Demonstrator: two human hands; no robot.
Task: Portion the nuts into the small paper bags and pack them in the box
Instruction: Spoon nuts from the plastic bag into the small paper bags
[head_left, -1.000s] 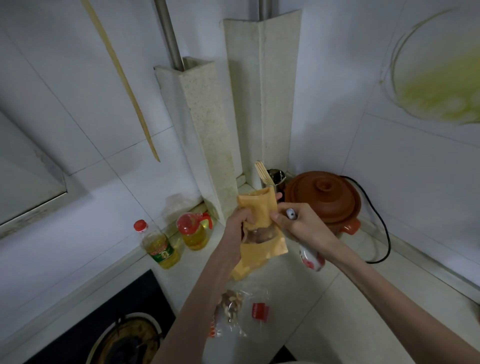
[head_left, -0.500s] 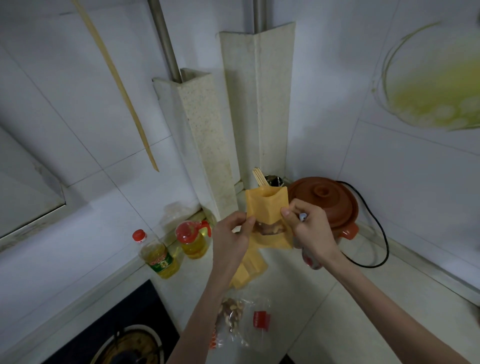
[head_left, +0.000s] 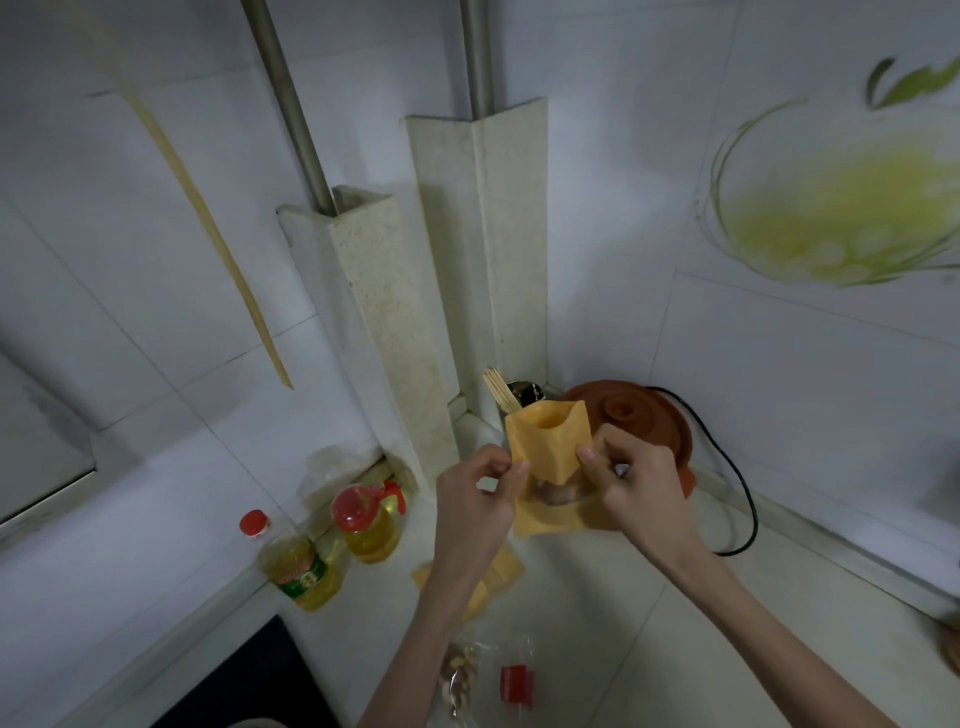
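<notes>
Holding a filled bag upright

Pinching a small paper bag (head_left: 548, 457) between them, the left hand (head_left: 475, 506) and right hand (head_left: 641, 493) grip its side edges above the counter (head_left: 649, 639). Long axis vertical, mouth open upward; stiff orange paper, clear window showing nuts. Spare bags (head_left: 501, 577) lie below.

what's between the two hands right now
In the head view, a small yellow paper bag with a clear window, its mouth open at the top. The left hand pinches its left edge, the right hand its right edge.
</notes>
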